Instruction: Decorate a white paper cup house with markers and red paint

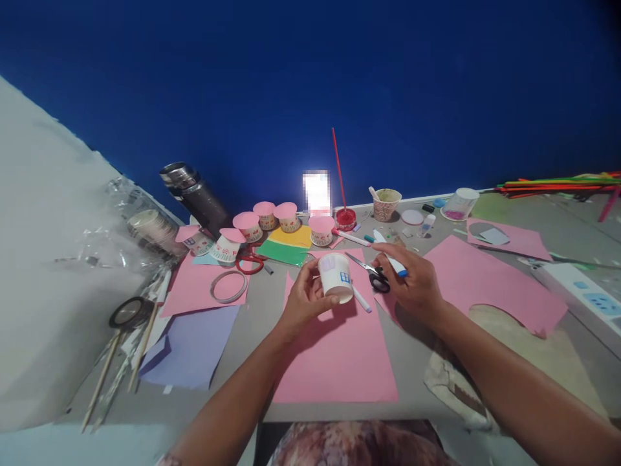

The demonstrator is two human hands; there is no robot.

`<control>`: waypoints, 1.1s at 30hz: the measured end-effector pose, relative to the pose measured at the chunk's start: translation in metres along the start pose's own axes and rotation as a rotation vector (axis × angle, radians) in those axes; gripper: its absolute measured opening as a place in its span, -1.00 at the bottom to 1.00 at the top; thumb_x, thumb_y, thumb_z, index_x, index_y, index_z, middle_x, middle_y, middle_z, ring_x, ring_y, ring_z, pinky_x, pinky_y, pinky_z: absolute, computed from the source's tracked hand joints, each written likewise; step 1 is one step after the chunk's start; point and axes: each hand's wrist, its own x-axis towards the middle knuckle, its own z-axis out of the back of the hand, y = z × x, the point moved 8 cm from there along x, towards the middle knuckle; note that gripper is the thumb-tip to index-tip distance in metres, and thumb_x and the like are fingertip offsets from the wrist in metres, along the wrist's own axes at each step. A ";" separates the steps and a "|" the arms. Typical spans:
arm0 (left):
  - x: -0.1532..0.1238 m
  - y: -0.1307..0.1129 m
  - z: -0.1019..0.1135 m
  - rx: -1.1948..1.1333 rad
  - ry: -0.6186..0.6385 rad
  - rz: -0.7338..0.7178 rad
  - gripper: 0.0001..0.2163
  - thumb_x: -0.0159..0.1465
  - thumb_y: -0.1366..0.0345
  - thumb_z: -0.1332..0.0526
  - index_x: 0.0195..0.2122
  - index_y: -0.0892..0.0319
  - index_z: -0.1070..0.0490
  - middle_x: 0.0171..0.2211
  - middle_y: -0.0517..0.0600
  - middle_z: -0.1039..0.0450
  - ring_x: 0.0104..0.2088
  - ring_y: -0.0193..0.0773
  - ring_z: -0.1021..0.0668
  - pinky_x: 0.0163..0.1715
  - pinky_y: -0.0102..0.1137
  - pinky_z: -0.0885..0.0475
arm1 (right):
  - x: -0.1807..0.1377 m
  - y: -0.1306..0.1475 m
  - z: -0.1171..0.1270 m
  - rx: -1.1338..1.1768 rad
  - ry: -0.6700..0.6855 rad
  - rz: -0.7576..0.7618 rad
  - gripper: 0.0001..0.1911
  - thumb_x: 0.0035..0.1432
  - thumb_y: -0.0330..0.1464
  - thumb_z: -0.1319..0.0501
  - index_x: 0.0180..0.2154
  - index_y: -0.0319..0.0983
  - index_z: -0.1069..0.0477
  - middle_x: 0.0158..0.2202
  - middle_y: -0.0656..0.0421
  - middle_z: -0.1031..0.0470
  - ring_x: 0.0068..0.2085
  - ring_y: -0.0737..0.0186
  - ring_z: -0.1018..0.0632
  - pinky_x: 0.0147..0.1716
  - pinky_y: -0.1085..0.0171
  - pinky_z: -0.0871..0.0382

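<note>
Over the pink paper (334,362), the left hand (303,299) curls around a white cup (336,277); the right hand (412,285) pinches a marker (389,259) beside scissors (371,273).

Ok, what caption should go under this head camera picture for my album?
Left hand holds a paper cup over pink paper while the right hand grips a marker beside scissors.
</note>
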 end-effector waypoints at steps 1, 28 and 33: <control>-0.001 -0.002 -0.001 0.032 -0.006 -0.008 -0.24 -0.04 0.08 -0.65 0.17 -0.07 -0.40 0.17 0.04 -0.43 0.21 0.03 -0.51 0.23 -0.04 -0.45 | 0.000 -0.003 -0.002 -0.008 0.012 -0.007 -0.73 0.46 -0.31 -0.16 0.04 -0.14 -0.59 -0.28 0.12 -0.74 -0.21 0.11 -0.74 -0.15 0.16 -0.61; -0.017 -0.004 -0.026 -0.449 0.078 0.186 -0.23 0.03 -0.03 -0.63 0.23 0.12 -0.50 0.17 0.18 -0.56 0.18 0.09 -0.56 0.17 -0.10 -0.50 | -0.020 -0.021 -0.044 0.927 0.125 -0.805 -0.62 -0.08 -0.28 -0.57 -0.20 -0.19 -0.58 -0.48 0.25 -0.59 -0.51 0.30 -0.58 -0.48 0.32 -0.50; -0.013 -0.006 -0.014 -0.373 -0.016 0.106 -0.28 -0.03 0.15 -0.66 0.16 0.10 -0.53 0.09 0.12 -0.58 0.08 -0.03 -0.59 0.11 -0.19 -0.51 | -0.019 -0.024 -0.044 0.838 0.110 -0.818 -0.59 -0.14 -0.29 -0.57 -0.21 -0.16 -0.55 -0.37 0.18 -0.67 -0.38 0.22 -0.63 -0.41 0.29 -0.53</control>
